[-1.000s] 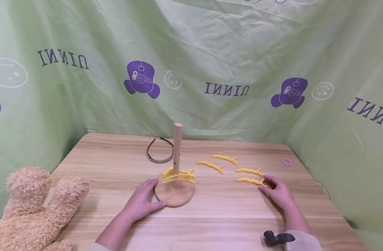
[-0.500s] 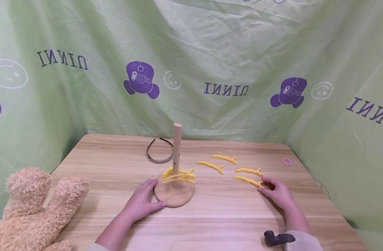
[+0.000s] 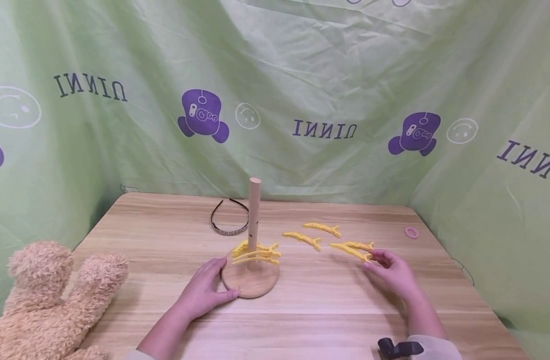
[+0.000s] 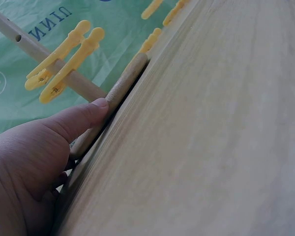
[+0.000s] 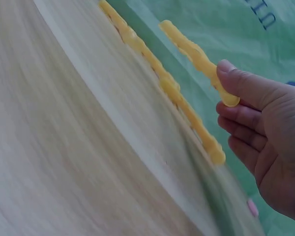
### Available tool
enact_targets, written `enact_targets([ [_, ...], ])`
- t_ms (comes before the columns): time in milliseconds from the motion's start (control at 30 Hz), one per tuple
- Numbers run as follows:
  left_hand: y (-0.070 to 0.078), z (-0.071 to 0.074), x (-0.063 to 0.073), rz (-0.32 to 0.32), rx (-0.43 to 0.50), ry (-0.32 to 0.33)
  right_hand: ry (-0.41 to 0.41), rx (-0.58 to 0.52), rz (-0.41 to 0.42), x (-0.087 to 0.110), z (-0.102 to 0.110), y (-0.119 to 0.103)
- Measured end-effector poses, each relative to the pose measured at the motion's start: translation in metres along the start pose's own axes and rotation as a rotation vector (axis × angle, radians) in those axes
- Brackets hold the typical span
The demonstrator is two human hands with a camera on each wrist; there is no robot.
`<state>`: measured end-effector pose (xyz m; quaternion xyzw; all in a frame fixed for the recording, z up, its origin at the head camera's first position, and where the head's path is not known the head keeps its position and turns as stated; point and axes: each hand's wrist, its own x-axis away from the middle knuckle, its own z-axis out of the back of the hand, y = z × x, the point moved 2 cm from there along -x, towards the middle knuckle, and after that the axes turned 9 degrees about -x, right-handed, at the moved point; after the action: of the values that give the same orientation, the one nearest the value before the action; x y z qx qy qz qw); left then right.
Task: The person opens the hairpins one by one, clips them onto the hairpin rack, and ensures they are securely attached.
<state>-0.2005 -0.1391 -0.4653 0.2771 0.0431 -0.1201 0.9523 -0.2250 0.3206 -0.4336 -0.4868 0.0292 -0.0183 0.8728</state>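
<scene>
My left hand (image 3: 206,286) holds the rim of a wooden stand's round base (image 3: 256,286), thumb on top; some of its fingers are hidden in the left wrist view. Yellow hair clips (image 4: 73,64) are clamped low around the stand's post (image 3: 254,210). To the right, my right hand (image 3: 394,275) pinches a yellow alligator hair clip (image 5: 199,60) by its tail end between thumb and fingers, raised off the table. Just behind it lies another yellow clip (image 3: 362,245), partly covered in the head view.
Two more yellow clips (image 3: 322,228) lie between the stand and my right hand. A black headband (image 3: 230,231) with a beaded band is behind the post. There is a pink hair tie (image 3: 411,233) at far right and a plush toy (image 3: 54,305) at left.
The right hand has lifted the nearest clip from the table and moved it slightly left and away from me. My left hand and the stand have stayed in place.
</scene>
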Motion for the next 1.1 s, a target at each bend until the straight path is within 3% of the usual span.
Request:
enact_targets([
  [367,0.0,0.001,0.001,0.008,0.007,-0.012,-0.035,-0.087,0.078,-0.001,-0.035,-0.048],
  [833,0.001,0.001,0.001,0.015,0.019,-0.013,-0.038,-0.152,0.265,-0.001,-0.075,-0.103],
  [1100,0.001,0.001,0.001,0.011,0.014,-0.009,-0.069,-0.118,0.412,-0.006,-0.108,-0.126],
])
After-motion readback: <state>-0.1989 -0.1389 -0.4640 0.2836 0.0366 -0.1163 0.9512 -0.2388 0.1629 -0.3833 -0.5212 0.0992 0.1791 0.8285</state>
